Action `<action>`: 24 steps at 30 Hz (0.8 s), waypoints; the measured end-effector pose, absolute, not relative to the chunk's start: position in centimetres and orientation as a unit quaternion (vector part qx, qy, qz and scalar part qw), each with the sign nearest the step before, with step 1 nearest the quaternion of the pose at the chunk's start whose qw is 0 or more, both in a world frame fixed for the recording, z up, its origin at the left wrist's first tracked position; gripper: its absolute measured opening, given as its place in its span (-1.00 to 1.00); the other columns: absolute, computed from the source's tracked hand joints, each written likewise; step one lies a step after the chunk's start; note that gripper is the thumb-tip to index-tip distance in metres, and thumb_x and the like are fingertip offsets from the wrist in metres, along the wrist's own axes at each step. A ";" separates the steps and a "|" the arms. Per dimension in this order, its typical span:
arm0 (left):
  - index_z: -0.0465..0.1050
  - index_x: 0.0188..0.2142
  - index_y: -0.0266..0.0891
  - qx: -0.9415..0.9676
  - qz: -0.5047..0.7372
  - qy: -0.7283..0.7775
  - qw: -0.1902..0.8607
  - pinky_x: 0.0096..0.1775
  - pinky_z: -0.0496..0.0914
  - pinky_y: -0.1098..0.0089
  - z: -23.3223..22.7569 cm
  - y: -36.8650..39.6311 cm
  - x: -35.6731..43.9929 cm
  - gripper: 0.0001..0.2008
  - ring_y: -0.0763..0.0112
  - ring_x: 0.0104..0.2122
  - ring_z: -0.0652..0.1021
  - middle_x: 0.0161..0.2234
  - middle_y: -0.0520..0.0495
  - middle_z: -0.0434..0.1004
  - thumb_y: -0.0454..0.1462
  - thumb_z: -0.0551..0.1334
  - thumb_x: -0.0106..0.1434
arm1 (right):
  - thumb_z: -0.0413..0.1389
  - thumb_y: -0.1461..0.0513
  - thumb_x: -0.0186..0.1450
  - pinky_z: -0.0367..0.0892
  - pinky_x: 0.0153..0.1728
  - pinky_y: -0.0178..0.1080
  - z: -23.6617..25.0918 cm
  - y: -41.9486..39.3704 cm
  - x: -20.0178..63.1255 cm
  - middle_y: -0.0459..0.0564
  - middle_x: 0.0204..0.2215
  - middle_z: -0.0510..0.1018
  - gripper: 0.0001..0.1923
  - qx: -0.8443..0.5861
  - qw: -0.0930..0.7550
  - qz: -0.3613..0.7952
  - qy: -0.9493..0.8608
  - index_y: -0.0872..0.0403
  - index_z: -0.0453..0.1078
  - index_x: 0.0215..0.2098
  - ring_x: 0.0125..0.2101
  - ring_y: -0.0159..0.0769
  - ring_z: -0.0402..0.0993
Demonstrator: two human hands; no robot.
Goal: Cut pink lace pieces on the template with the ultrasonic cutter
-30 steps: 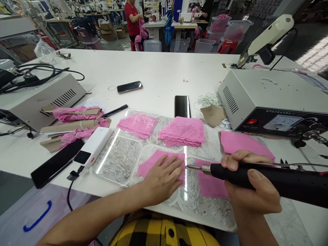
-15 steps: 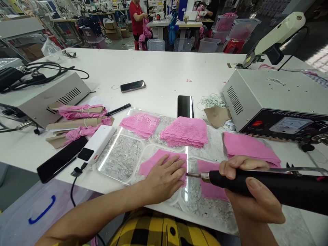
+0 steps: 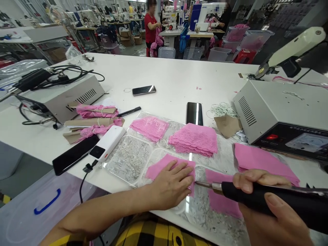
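Observation:
My left hand [image 3: 172, 187] lies flat with fingers spread, pressing a pink fabric piece [image 3: 155, 168] onto a clear, compartment-shaped plastic sheet [image 3: 130, 160]. Wrapped around a black handpiece with a slim metal tip [image 3: 252, 196] is my right hand [image 3: 274, 201]. That tip points left and is at the right edge of the pressed piece, close to my left fingers; whether it touches the cloth I cannot tell. Under the tool lies another pink piece [image 3: 222, 203]. Beyond my hands are a pink lace pile [image 3: 194, 138] and a smaller lace pile [image 3: 150, 128].
A folded pink stack [image 3: 263, 160] sits before a grey control box [image 3: 287, 109] with a lit red switch. Another grey box [image 3: 77, 95], a white power bank [image 3: 110, 143], phones [image 3: 144, 90] and tied pink bundles [image 3: 97, 111] occupy the left and back. A person [image 3: 151, 30] is beyond the table.
The camera view has tilted up and turned slightly left, so the table appears lower and further right. My left hand stays on the fabric, and the tool's tip remains near its right edge.

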State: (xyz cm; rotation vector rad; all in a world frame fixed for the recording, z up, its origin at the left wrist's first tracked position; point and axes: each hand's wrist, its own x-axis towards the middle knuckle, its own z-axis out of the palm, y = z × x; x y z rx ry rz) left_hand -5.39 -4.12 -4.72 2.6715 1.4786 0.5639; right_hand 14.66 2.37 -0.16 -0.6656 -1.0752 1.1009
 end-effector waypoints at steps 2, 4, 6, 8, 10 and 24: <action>0.39 0.03 -0.30 0.861 0.179 0.475 0.015 0.15 0.25 0.12 -4.9 -4.1 -5.4 -0.66 0.13 0.19 0.34 0.15 -0.17 0.39 -0.14 0.07 0.41 | 0.10 0.24 -0.01 0.28 -0.59 -0.24 0.3 2.7 14.7 -0.11 -0.54 0.42 -0.90 -0.314 0.686 0.469 -0.459 0.06 0.36 -0.48 -0.64 -0.43 0.25; 0.38 0.04 -0.30 0.860 0.185 0.475 0.007 0.15 0.25 0.12 -5.1 -4.1 -5.3 -0.65 0.14 0.18 0.35 0.15 -0.17 0.39 -0.14 0.05 0.42 | 0.07 0.27 -0.06 0.28 -0.56 -0.24 0.8 3.1 14.5 -0.11 -0.53 0.40 -0.88 -0.345 0.697 0.458 -0.431 0.06 0.36 -0.50 -0.62 -0.43 0.25; 0.38 0.03 -0.31 0.859 0.189 0.475 0.004 0.15 0.24 0.12 -5.2 -4.1 -5.3 -0.65 0.14 0.17 0.35 0.15 -0.17 0.39 -0.14 0.05 0.42 | 0.06 0.28 -0.11 0.29 -0.54 -0.23 1.4 3.5 14.0 -0.11 -0.51 0.38 -0.87 -0.372 0.705 0.452 -0.401 0.06 0.35 -0.52 -0.59 -0.43 0.25; 0.39 0.01 -0.32 0.858 0.193 0.475 0.007 0.14 0.24 0.13 -5.2 -4.1 -5.3 -0.67 0.14 0.16 0.35 0.14 -0.17 0.39 -0.15 0.06 0.42 | 0.07 0.27 -0.13 0.29 -0.54 -0.22 1.7 3.9 13.1 -0.12 -0.51 0.37 -0.88 -0.380 0.709 0.448 -0.390 0.06 0.34 -0.55 -0.60 -0.43 0.24; 0.39 0.00 -0.32 0.857 0.197 0.476 0.007 0.14 0.24 0.14 -5.2 -4.1 -5.3 -0.68 0.15 0.15 0.35 0.14 -0.17 0.39 -0.16 0.05 0.42 | 0.08 0.27 -0.11 0.31 -0.52 -0.20 1.8 4.2 12.1 -0.13 -0.49 0.38 -0.88 -0.375 0.713 0.439 -0.398 0.05 0.35 -0.53 -0.60 -0.44 0.24; 0.39 -0.06 -0.29 0.854 0.211 0.476 0.007 0.17 0.15 -0.02 -5.5 -4.2 -5.3 -0.71 0.14 0.12 0.35 0.02 -0.20 0.44 -0.16 0.03 0.42 | 0.14 0.23 0.03 0.40 -0.38 -0.14 0.3 4.5 9.3 -0.10 -0.39 0.43 -0.87 -0.351 0.668 0.435 -0.491 0.06 0.36 -0.41 -0.52 -0.40 0.34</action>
